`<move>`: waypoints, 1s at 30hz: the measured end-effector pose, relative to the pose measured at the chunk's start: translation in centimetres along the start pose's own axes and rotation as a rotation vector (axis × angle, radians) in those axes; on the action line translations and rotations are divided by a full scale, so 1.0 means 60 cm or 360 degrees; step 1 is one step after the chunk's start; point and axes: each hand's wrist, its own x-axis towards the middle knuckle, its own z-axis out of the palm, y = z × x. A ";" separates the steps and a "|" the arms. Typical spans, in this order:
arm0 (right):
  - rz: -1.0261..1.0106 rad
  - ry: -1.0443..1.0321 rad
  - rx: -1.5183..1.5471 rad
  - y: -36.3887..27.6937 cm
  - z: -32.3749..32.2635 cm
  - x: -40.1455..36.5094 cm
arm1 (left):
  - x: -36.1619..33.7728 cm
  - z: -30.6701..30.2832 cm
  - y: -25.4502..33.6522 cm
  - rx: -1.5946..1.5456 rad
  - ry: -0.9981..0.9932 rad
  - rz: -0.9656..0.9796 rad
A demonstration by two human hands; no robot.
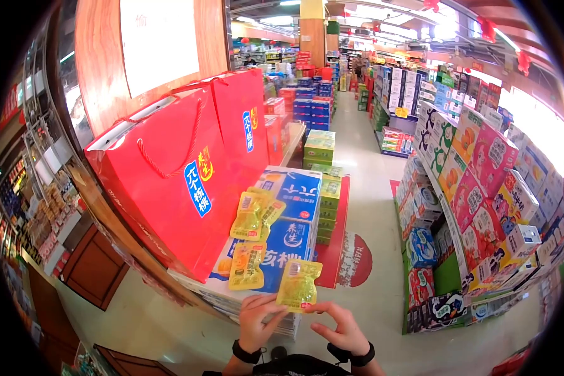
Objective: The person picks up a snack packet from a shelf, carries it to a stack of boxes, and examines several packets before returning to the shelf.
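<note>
A yellow, partly see-through snack packet (299, 285) is in front of me, over the near edge of the blue cartons. My left hand (260, 319) is closed, pinching the packet at its lower left corner. At the lower right corner, the index finger of my right hand (341, 329) touches the packet, with the thumb held apart from it. Another yellow packet (247, 266) lies flat on the blue-and-white carton (294, 238). Farther back, more such packets (252, 214) overlap in a small pile. Both wrists wear dark bands.
Big red gift bags (163, 169) stand along the left of the cartons, against a wooden pillar (97, 56). Green boxes (319, 147) are stacked beyond. Across the aisle floor (365, 188), a shelf (442, 207) of drink cartons rises on the right. A round red floor sticker (355, 260) lies nearby.
</note>
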 end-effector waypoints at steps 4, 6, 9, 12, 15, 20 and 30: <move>-0.0021 -0.0028 0.0010 0.000 0.002 -0.003 | -0.003 0.004 -0.003 -0.0021 0.0054 -0.0029; -0.0014 -0.0032 0.0010 -0.005 0.003 -0.004 | -0.006 0.005 -0.007 -0.0024 0.0050 -0.0021; -0.0010 -0.0030 -0.0005 -0.007 0.003 -0.003 | -0.004 0.004 -0.006 -0.0013 0.0047 0.0024; -0.0026 -0.0033 -0.0063 -0.009 0.003 -0.004 | 0.001 0.000 -0.004 0.0008 0.0016 0.0066; -0.0045 -0.0059 -0.0123 -0.020 0.002 -0.001 | 0.002 -0.001 -0.003 0.0017 -0.0009 0.0088; -0.0023 -0.0061 -0.0138 -0.022 0.005 -0.002 | 0.001 -0.001 -0.004 0.0001 -0.0006 0.0070; -0.0004 0.0006 -0.0106 -0.022 0.012 -0.005 | -0.004 0.004 -0.006 -0.0020 0.0024 -0.0027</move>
